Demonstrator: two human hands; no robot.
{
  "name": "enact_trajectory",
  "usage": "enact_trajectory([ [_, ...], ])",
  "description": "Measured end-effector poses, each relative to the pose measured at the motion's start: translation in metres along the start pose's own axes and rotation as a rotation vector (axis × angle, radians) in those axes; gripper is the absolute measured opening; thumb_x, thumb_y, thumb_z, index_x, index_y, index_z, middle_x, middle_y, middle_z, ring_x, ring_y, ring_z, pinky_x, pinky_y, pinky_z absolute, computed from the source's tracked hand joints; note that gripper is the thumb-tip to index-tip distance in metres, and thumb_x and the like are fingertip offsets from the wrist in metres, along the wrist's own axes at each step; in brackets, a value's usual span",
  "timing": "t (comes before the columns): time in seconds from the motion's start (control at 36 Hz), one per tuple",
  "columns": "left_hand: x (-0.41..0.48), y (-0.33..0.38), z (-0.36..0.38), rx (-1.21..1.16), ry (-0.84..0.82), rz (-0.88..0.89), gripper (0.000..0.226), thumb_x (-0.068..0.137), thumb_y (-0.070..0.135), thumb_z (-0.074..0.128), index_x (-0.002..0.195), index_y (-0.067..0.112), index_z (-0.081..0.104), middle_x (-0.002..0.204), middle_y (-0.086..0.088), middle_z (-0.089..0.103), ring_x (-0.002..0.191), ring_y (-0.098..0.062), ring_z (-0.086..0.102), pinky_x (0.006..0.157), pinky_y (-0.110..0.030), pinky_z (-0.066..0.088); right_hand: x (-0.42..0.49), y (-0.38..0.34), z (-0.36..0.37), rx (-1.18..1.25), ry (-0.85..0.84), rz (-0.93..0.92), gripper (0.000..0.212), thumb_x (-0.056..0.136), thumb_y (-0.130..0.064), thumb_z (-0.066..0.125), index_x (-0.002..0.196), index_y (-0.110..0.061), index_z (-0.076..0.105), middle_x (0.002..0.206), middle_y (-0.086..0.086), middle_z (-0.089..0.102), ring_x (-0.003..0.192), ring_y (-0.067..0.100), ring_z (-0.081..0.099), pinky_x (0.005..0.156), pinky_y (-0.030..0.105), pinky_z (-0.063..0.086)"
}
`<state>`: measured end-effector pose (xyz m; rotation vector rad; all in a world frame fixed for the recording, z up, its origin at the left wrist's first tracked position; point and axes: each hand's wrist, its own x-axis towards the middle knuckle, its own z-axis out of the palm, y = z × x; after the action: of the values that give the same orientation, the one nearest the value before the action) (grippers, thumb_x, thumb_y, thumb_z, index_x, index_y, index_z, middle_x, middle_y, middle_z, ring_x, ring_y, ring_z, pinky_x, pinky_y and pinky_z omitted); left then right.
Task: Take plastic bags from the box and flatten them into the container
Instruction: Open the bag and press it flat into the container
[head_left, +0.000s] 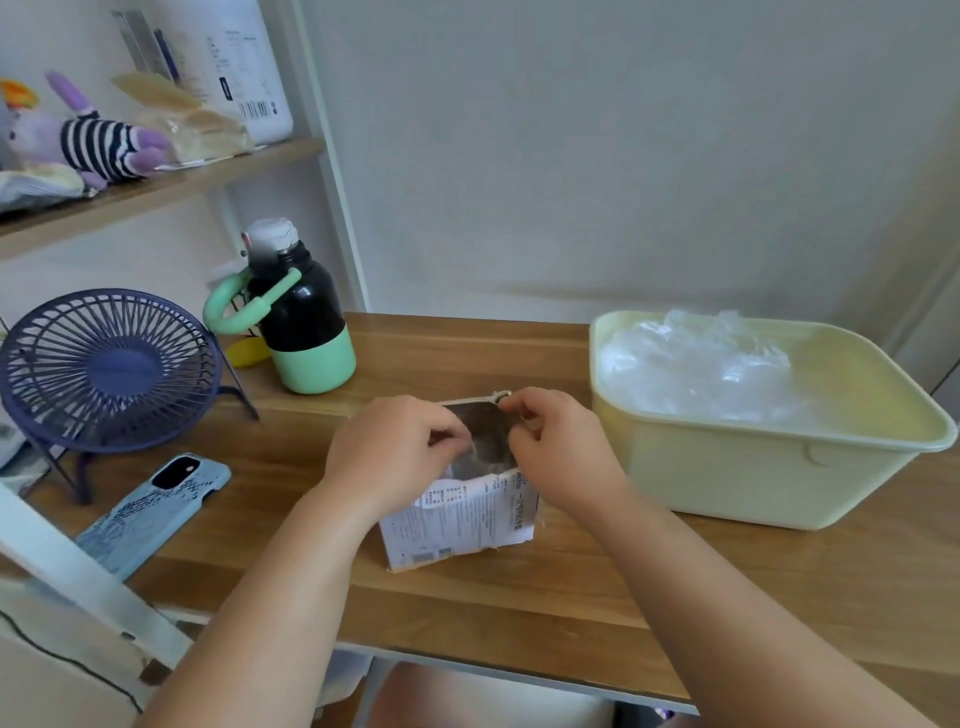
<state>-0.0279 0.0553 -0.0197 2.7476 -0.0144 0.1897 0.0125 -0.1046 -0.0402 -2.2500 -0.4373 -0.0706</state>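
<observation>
At the open box (457, 525) mid-table, the left hand (395, 447) pinches a plastic bag (483, 452) inside. The right hand (561, 447) grips the far rim, likely steadying it. The bag-filled container (779, 467) waits right, within easy reach.

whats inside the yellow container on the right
Crumpled clear plastic bags lie in the pale yellow container, heaped toward its far left side. The floor and anything under the bags are covered, so what lies beneath cannot be seen.
</observation>
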Motion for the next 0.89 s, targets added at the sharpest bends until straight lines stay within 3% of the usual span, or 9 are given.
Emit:
enact_trajectory([
  [0.14, -0.004, 0.000, -0.006, -0.590, 0.176, -0.073, 0.025, 0.088, 0.022, 0.068, 0.078, 0.045, 0.070, 0.082, 0.026, 0.070, 0.085, 0.007, 0.063, 0.079, -0.022, 0.049, 0.002, -0.002, -0.003, 0.029, -0.073, 0.002, 0.024, 0.095, -0.018, 0.047, 0.110, -0.024, 0.064, 0.097, -0.009, 0.056, 0.075, 0.004, 0.051, 0.059, 0.010, 0.036],
  [0.25, -0.001, 0.006, -0.014, -0.997, 0.341, -0.239, 0.016, 0.089, 0.021, 0.065, 0.083, 0.031, 0.076, 0.090, 0.013, 0.073, 0.098, -0.014, 0.066, 0.091, -0.041, 0.052, 0.004, -0.012, -0.015, 0.151, -0.145, 0.073, 0.031, 0.098, -0.032, 0.042, 0.090, -0.011, 0.063, 0.071, -0.004, 0.056, 0.061, 0.012, 0.049, 0.057, 0.025, 0.040],
  [0.33, 0.004, 0.011, -0.026, -1.292, 0.471, -0.307, 0.012, 0.093, 0.017, 0.060, 0.093, 0.019, 0.072, 0.098, -0.003, 0.073, 0.102, -0.026, 0.067, 0.093, -0.042, 0.053, 0.002, -0.022, -0.025, 0.219, -0.157, 0.083, 0.032, 0.097, -0.043, 0.039, 0.088, -0.018, 0.057, 0.076, -0.009, 0.055, 0.068, 0.008, 0.049, 0.061, 0.024, 0.038],
  [0.39, 0.007, 0.014, -0.034, -1.425, 0.521, -0.291, 0.007, 0.094, 0.017, 0.060, 0.095, 0.016, 0.068, 0.105, -0.009, 0.070, 0.107, -0.030, 0.065, 0.097, -0.046, 0.051, 0.000, -0.028, -0.030, 0.263, -0.170, 0.068, 0.034, 0.096, -0.049, 0.038, 0.110, -0.024, 0.057, 0.096, -0.014, 0.059, 0.085, 0.003, 0.053, 0.068, 0.019, 0.037],
  [0.47, 0.010, 0.019, -0.041, -1.429, 0.578, -0.253, 0.006, 0.094, 0.017, 0.060, 0.095, 0.017, 0.065, 0.103, -0.007, 0.070, 0.105, -0.027, 0.066, 0.094, -0.046, 0.053, 0.000, -0.032, -0.035, 0.313, -0.188, 0.048, 0.056, 0.092, -0.056, 0.042, 0.140, -0.027, 0.040, 0.130, -0.010, 0.053, 0.111, 0.006, 0.049, 0.088, 0.023, 0.038],
  [0.56, 0.012, 0.025, -0.040, -1.333, 0.559, -0.228, 0.008, 0.094, 0.016, 0.060, 0.093, 0.020, 0.067, 0.108, -0.010, 0.070, 0.109, -0.030, 0.064, 0.098, -0.049, 0.050, 0.000, -0.035, -0.037, 0.330, -0.195, 0.027, 0.064, 0.089, -0.054, 0.051, 0.145, -0.031, 0.030, 0.138, -0.008, 0.048, 0.123, 0.010, 0.047, 0.096, 0.026, 0.037],
  [0.67, 0.011, 0.030, -0.029, -1.346, 0.425, -0.273, 0.008, 0.094, 0.012, 0.058, 0.094, 0.015, 0.066, 0.092, -0.005, 0.070, 0.096, -0.022, 0.066, 0.083, -0.034, 0.055, -0.004, -0.037, -0.035, 0.254, -0.237, -0.048, 0.044, 0.085, -0.043, 0.065, 0.123, -0.031, 0.045, 0.111, -0.015, 0.056, 0.101, 0.004, 0.055, 0.076, 0.013, 0.042],
  [0.78, 0.006, 0.030, -0.026, -1.427, 0.337, -0.360, 0.014, 0.095, 0.012, 0.057, 0.105, 0.009, 0.065, 0.100, -0.010, 0.073, 0.096, -0.025, 0.069, 0.079, -0.039, 0.058, -0.006, -0.034, -0.028, 0.275, -0.177, -0.091, 0.025, 0.090, -0.036, 0.061, 0.110, -0.024, 0.055, 0.085, -0.014, 0.059, 0.075, 0.000, 0.058, 0.064, 0.014, 0.046],
  [0.89, 0.005, 0.024, -0.025, -1.360, 0.316, -0.343, 0.016, 0.095, 0.015, 0.057, 0.107, 0.010, 0.067, 0.104, -0.011, 0.073, 0.101, -0.029, 0.068, 0.085, -0.040, 0.055, -0.001, -0.031, -0.027, 0.218, -0.100, -0.059, 0.023, 0.092, -0.026, 0.059, 0.075, -0.011, 0.057, 0.053, -0.011, 0.046, 0.042, 0.001, 0.038, 0.050, 0.016, 0.033],
])
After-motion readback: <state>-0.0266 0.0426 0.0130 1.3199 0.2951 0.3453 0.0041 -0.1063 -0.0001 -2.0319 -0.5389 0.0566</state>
